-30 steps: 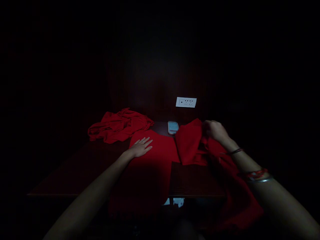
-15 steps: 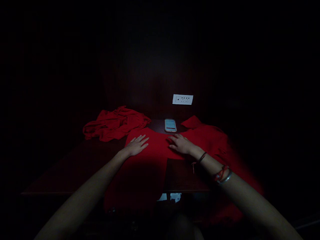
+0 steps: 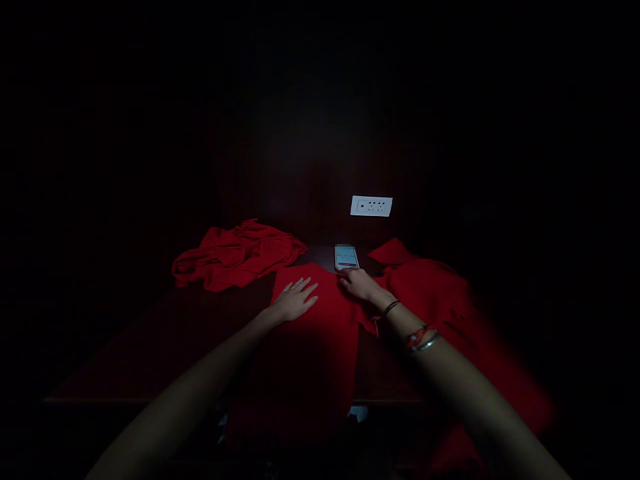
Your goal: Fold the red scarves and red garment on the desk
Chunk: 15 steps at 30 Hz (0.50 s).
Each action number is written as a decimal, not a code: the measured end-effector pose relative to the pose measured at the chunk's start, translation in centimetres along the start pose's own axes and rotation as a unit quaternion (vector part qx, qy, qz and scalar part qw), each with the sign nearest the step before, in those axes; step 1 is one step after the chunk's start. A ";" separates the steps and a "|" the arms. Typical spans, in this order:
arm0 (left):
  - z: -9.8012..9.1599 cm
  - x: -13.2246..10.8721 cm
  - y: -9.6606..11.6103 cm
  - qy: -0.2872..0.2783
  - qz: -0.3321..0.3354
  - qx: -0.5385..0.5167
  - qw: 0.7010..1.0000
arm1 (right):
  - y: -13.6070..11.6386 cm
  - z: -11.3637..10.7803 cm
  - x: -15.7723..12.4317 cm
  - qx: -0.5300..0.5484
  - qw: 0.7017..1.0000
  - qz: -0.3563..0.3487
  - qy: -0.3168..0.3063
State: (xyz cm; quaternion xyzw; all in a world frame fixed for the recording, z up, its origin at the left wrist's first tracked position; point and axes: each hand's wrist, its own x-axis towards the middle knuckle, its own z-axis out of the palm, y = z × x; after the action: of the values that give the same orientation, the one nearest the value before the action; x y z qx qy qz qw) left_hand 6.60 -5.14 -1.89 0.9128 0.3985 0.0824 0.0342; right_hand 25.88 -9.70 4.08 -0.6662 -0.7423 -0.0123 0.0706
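Observation:
A red shirt (image 3: 310,347) lies spread on the dark table, its lower end hanging over the front edge into shadow. Pressed flat on its upper left part is my left hand (image 3: 295,301), fingers spread, a ring on one finger. My right hand (image 3: 361,285) is at the shirt's upper right edge, just in front of a phone (image 3: 347,257). Its fingers are bent and closed on the cloth there; the fingertips are partly hidden. A small sleeve-like flap (image 3: 367,321) of the shirt lies below my right wrist.
A crumpled heap of red cloth (image 3: 237,253) lies at the back left of the table (image 3: 150,333). More red cloth (image 3: 435,293) spreads at the right, under and beyond my right forearm, drooping off the front. A white socket plate (image 3: 371,206) is on the wall. The surroundings are very dark.
My right hand's fingers have gone from spread flat to bent on the cloth. The shirt's right part has shifted, covering table that was bare. My left hand stays flat, slightly farther right in view.

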 end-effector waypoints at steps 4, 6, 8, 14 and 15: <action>-0.7 0.4 -0.3 0.083 -0.025 -0.007 0.996 | -0.8 1.3 4.1 0.004 1.000 0.025 -0.002; -1.0 0.4 -1.0 0.112 -0.083 0.004 0.990 | -1.0 2.0 5.5 0.002 1.000 0.031 -0.006; -1.1 0.3 -1.9 0.078 -0.138 0.008 0.987 | -1.1 2.8 6.3 -0.001 0.999 0.031 -0.012; -0.9 0.1 -3.3 -0.027 -0.208 -0.009 0.978 | -2.0 4.2 5.4 -0.017 0.999 0.031 0.033; -1.0 0.0 -3.1 -0.018 -0.219 -0.003 0.976 | -2.1 4.1 5.0 -0.021 0.998 0.032 0.045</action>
State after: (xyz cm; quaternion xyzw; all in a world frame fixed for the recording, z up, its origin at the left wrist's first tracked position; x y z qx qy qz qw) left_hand 4.20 -3.00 -1.28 0.8044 0.5880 0.0581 0.0614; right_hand 22.93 -4.51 0.83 -0.6897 -0.7163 -0.0556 0.0900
